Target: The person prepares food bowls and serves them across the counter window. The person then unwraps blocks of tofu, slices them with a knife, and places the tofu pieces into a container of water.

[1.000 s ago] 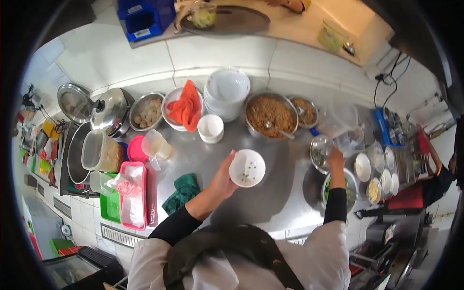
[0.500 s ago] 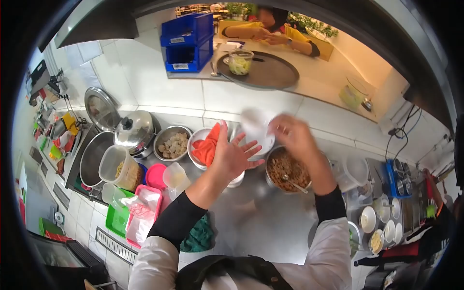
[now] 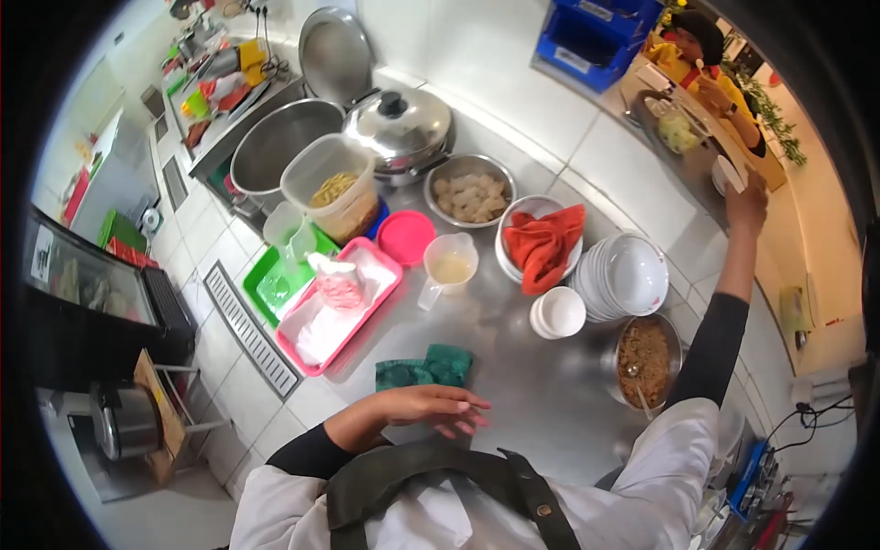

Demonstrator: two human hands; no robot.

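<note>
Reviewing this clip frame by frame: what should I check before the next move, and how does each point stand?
1. Left hand empty: ok.
2. Right hand at the small white bowl: ok.
3. That bowl fully supported from below: cannot tell.
4. Co-worker's hand apart from that bowl: ok.
5. Red cloth kept out of the bowls: not ok, it lies in one.
6. Lid on the domed steel pot: ok.
</note>
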